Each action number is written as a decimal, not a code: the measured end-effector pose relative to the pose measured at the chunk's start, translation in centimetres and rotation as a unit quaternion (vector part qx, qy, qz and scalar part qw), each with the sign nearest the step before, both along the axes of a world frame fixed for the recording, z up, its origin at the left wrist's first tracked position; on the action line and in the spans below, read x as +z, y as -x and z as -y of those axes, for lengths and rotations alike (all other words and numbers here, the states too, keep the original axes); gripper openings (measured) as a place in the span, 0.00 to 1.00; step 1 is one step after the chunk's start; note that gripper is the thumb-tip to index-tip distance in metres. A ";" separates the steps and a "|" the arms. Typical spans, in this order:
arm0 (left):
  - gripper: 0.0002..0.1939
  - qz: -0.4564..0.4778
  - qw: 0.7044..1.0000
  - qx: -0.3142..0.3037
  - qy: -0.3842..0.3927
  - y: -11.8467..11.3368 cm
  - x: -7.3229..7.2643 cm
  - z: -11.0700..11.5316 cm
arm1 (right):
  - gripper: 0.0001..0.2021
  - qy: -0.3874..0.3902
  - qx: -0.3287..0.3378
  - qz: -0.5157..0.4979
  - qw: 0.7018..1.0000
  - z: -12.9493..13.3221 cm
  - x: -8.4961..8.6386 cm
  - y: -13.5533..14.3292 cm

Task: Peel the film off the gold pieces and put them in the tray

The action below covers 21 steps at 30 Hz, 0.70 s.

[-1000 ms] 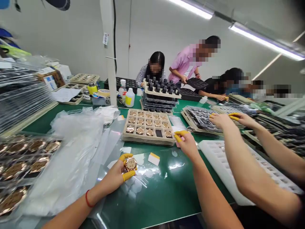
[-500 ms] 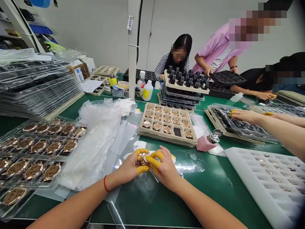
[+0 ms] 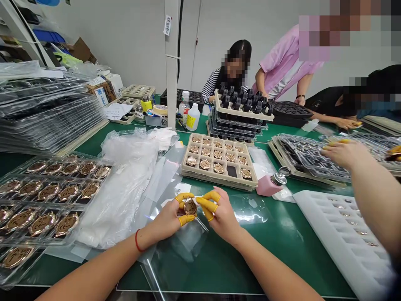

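Note:
A gold-rimmed watch case [image 3: 190, 207] with a brown face is gripped by its edge between the thumb and fingers of my left hand [image 3: 167, 217]. Yellow finger cots cover those fingertips. My right hand [image 3: 223, 215], also in yellow finger cots, pinches a small white wad [image 3: 196, 200], perhaps cloth or paper, at the upper right rim of the case. Beyond my hands, a beige tray [image 3: 216, 182] holds rows of similar watch cases, with one slot bare. Clear plastic film [image 3: 250, 213] lies on the green table under and beside my hands.
Clear trays of watch cases [image 3: 48, 192] and a plastic bag [image 3: 109, 209] lie left. A pink pump bottle [image 3: 267, 185] and a white foam tray [image 3: 332, 238] stand right. A co-worker's arm [image 3: 369, 179] reaches in over the foam tray. Stacked trays [image 3: 46, 121] rise at far left.
My right fingers have shifted off the watch case's face to its upper right rim, so the face shows. The co-worker's hand moved right, and the person in pink lowered a black tray.

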<state>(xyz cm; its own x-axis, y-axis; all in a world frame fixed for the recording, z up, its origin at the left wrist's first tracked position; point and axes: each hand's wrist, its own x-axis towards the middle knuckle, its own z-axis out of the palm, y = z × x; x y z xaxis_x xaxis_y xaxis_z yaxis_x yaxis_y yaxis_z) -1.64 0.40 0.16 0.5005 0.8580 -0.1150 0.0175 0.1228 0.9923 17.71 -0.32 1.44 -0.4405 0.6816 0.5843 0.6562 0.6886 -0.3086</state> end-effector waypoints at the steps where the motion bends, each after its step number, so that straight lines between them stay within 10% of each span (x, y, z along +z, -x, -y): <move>1: 0.24 -0.009 1.000 -0.008 -0.012 -0.1 0.0 0.1 | 0.18 -0.004 0.008 0.008 1.000 0.1 0.0 0.2; 12: 0.15 -0.095 0.991 -0.025 -0.087 0.2 -0.5 0.4 | 0.12 0.011 0.016 0.041 0.999 0.5 0.2 0.5; 18: 0.24 -0.061 0.995 0.001 -0.075 0.2 0.1 0.2 | 0.11 0.111 -0.170 -0.063 0.977 -1.1 -0.4 -1.8; 21: 0.24 -0.060 0.996 -0.003 -0.073 0.2 0.2 0.2 | 0.13 0.205 -0.160 -0.052 0.964 -1.3 -1.1 -1.9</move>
